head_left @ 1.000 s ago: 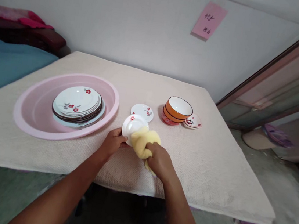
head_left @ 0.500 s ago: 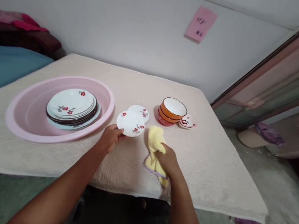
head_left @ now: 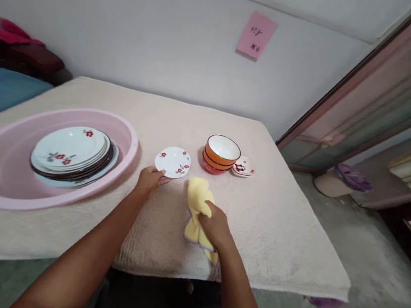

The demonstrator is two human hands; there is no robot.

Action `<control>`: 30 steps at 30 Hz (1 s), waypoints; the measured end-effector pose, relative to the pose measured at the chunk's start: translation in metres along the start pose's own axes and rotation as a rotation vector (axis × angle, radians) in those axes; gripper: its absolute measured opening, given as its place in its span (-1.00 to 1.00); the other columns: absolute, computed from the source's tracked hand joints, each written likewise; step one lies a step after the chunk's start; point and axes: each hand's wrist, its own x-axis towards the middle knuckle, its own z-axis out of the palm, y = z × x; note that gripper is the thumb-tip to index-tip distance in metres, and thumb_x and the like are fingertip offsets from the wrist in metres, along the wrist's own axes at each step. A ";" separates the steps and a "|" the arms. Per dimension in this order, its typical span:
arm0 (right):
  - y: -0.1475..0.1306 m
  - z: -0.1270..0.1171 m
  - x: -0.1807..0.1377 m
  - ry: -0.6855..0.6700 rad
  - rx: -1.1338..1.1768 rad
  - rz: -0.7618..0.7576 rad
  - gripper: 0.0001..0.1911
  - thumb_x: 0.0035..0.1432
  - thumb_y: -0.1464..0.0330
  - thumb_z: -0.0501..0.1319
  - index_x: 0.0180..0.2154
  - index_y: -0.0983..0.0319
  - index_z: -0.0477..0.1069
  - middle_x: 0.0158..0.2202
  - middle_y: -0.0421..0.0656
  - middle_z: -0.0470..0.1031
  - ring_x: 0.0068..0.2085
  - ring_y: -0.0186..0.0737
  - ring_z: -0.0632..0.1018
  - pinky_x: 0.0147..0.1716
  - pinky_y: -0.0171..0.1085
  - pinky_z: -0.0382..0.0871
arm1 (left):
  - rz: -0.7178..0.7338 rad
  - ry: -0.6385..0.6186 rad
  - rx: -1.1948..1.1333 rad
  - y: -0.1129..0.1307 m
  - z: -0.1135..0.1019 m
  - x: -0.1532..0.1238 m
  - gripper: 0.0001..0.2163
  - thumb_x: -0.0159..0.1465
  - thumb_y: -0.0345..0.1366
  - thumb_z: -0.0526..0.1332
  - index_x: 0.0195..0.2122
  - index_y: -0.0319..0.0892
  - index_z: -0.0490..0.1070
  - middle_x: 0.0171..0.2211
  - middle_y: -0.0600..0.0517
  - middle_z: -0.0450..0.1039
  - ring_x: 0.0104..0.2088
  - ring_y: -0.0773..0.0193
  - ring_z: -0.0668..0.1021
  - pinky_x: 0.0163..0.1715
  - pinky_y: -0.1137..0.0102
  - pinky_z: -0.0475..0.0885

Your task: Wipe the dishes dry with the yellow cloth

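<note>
"What do the left hand's (head_left: pixel 149 182) fingers grasp?"

"A white flowered plate (head_left: pixel 173 161), pinched at its near-left rim, thumb on top. It lies just ahead and to the right of those fingers; whether it rests fully on the bench (head_left: pixel 275 230) cannot be told."

"And the right hand (head_left: pixel 215 225)?"

"Its fingers are clenched around a yellow cloth (head_left: pixel 198 196), bunched just to their left and hanging below them, apart from the plate."

"What surrounds them?"

"Well left of the left fingers, a pink basin (head_left: pixel 1 166) holds a plate stack (head_left: pixel 70 148). Beyond the right fingers stand nested orange bowls (head_left: pixel 223 150); past those, farther right, small decorated dishes (head_left: pixel 248 165) sit beside them."
</note>
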 end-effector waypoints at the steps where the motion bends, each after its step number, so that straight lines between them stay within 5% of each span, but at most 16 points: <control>1: 0.001 0.000 -0.001 -0.001 0.001 -0.002 -0.73 -0.08 0.45 0.05 -0.31 0.19 0.43 -0.34 -0.20 0.51 -0.28 -0.20 0.49 -0.28 -0.30 0.27 | -0.002 0.006 0.014 -0.001 0.001 0.001 -0.93 0.09 -0.53 0.23 -0.37 -0.34 0.39 -0.34 -0.13 0.51 -0.39 0.23 0.60 -0.29 0.31 0.55; 7: 0.007 0.000 -0.004 -0.009 0.015 -0.020 -0.76 -0.08 0.45 0.04 -0.33 0.20 0.41 -0.36 -0.20 0.50 -0.29 -0.20 0.48 -0.30 -0.31 0.28 | -0.011 0.025 0.113 -0.005 0.005 0.009 -0.88 0.11 -0.45 0.26 -0.45 -0.27 0.28 -0.57 -0.06 0.47 -0.53 0.21 0.59 -0.45 0.35 0.53; 14: 0.009 -0.004 -0.004 0.006 0.056 0.021 -0.73 -0.08 0.43 0.07 -0.29 0.20 0.42 -0.32 -0.19 0.51 -0.24 -0.18 0.48 -0.23 -0.26 0.30 | -0.010 0.010 0.174 -0.002 0.008 0.008 -0.85 0.16 -0.33 0.23 -0.44 -0.26 0.26 -0.55 -0.04 0.45 -0.54 0.24 0.58 -0.49 0.38 0.50; 20: -0.008 -0.008 -0.002 -0.050 0.642 0.274 -0.71 -0.13 0.37 0.17 -0.27 0.26 0.41 -0.33 -0.10 0.54 -0.34 -0.12 0.52 -0.32 -0.20 0.40 | -0.055 -0.019 0.205 -0.003 0.015 -0.010 -0.84 0.13 -0.28 0.24 -0.41 -0.27 0.30 -0.51 0.00 0.44 -0.55 0.31 0.55 -0.55 0.46 0.44; 25: -0.031 -0.004 -0.006 -0.280 1.128 0.294 -0.60 -0.14 0.32 0.20 -0.18 0.29 0.42 -0.30 -0.03 0.55 -0.30 -0.05 0.56 -0.31 -0.16 0.42 | -0.088 -0.208 0.165 -0.001 0.024 -0.040 -0.75 0.13 -0.13 0.22 -0.34 -0.26 0.43 -0.41 -0.05 0.52 -0.45 0.27 0.56 -0.47 0.41 0.46; 30: -0.035 0.016 0.001 -0.267 1.127 0.325 -0.65 -0.17 0.39 0.21 -0.23 0.30 0.44 -0.35 -0.06 0.55 -0.36 -0.11 0.55 -0.33 -0.20 0.41 | -0.300 -0.522 -0.011 -0.003 0.025 -0.073 -0.49 0.15 0.12 0.09 -0.21 -0.27 0.48 -0.33 -0.16 0.55 -0.34 0.12 0.58 -0.39 0.33 0.48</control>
